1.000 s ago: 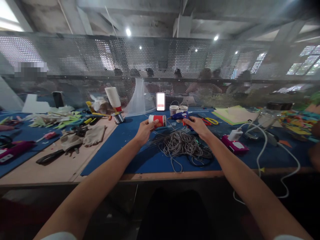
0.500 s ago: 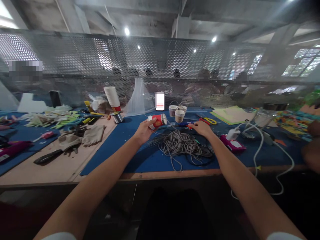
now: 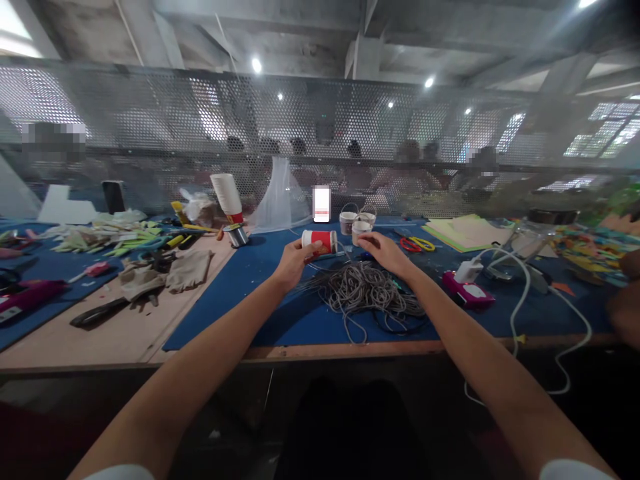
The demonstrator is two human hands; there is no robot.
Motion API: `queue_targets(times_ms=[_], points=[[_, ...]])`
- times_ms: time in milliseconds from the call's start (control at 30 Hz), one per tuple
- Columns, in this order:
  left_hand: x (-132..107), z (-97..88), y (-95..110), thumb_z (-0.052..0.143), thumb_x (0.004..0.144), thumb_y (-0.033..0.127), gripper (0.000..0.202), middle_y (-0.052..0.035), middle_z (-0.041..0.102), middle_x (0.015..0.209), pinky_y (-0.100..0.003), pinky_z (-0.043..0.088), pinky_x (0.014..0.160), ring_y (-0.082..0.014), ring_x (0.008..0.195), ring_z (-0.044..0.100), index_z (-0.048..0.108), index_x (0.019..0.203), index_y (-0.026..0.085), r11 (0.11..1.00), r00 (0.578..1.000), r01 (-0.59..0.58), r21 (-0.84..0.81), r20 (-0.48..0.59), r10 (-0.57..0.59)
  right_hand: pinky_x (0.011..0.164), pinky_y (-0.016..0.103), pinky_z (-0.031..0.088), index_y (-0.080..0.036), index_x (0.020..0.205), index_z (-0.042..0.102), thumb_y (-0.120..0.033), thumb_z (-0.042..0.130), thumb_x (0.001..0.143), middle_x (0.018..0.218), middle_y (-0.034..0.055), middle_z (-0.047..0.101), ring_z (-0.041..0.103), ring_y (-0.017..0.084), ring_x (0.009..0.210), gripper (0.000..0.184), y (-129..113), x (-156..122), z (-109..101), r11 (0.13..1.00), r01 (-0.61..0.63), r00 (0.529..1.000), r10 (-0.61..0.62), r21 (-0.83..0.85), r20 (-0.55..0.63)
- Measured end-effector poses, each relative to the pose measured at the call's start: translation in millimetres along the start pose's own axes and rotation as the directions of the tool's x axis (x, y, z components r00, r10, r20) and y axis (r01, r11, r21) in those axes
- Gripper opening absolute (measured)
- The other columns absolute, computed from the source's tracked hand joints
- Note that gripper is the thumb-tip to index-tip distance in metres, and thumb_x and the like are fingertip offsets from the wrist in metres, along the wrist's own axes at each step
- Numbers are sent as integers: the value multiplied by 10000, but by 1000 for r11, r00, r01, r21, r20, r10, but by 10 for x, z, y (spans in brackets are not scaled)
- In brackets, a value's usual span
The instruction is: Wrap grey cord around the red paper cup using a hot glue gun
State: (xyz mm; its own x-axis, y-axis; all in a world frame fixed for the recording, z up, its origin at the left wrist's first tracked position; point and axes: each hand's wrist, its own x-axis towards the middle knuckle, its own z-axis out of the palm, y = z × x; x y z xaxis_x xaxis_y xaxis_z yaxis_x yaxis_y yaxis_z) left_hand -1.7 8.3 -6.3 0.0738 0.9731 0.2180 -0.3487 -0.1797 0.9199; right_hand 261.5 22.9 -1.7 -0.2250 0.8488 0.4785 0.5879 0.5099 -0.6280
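Observation:
My left hand [image 3: 294,261] is closed round a red and white paper cup [image 3: 323,241], held on its side above the blue mat [image 3: 250,293]. My right hand [image 3: 383,252] hovers just right of the cup, fingers loosely stretched towards it with nothing visible in them. Below both hands lies a tangled pile of grey cord [image 3: 367,293]. A bit of the blue glue gun [image 3: 365,255] shows on the mat under my right hand. Three small paper cups with handles [image 3: 357,225] stand just behind.
A lit phone [image 3: 321,203] leans on the perforated metal screen [image 3: 150,120]. Red and yellow scissors [image 3: 416,245], green sheets [image 3: 465,230], a pink device [image 3: 470,290] and a white cable [image 3: 525,300] lie right. Stacked white cups [image 3: 225,193], gloves [image 3: 170,270] and scraps lie left. Someone's hand [image 3: 625,310] shows at the right edge.
My right hand laid the blue glue gun down on the mat and moved left towards the cup. My left hand kept the cup and turned it slightly.

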Motion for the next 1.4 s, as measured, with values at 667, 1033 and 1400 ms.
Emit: queue_targets(times_ms=[667, 1033, 1400], points=[[-43, 41, -35, 870, 664, 409, 346, -69, 766, 852, -342, 532, 831, -201, 777, 683, 782, 875, 148, 986, 994, -110, 123, 22, 108, 831, 353, 485, -224, 951, 697, -418, 594, 948, 891, 54, 708, 645, 204, 828, 220, -608, -72, 215, 962, 266, 955, -272, -68, -118], [-77, 57, -30, 845, 700, 395, 312, -71, 760, 828, -317, 528, 820, -194, 757, 678, 792, 879, 144, 977, 991, -112, 183, 96, 95, 872, 381, 466, -254, 925, 698, -426, 584, 964, 869, 45, 681, 623, 207, 826, 210, -603, -61, 190, 947, 283, 937, -307, -150, -167], [-94, 75, 0, 854, 682, 366, 290, -82, 759, 806, -319, 525, 803, -199, 735, 680, 783, 840, 134, 977, 992, -95, 191, 97, 78, 903, 394, 470, -259, 927, 705, -435, 584, 962, 864, 43, 680, 629, 213, 847, 216, -592, -55, 171, 955, 261, 941, -285, -140, -185]])
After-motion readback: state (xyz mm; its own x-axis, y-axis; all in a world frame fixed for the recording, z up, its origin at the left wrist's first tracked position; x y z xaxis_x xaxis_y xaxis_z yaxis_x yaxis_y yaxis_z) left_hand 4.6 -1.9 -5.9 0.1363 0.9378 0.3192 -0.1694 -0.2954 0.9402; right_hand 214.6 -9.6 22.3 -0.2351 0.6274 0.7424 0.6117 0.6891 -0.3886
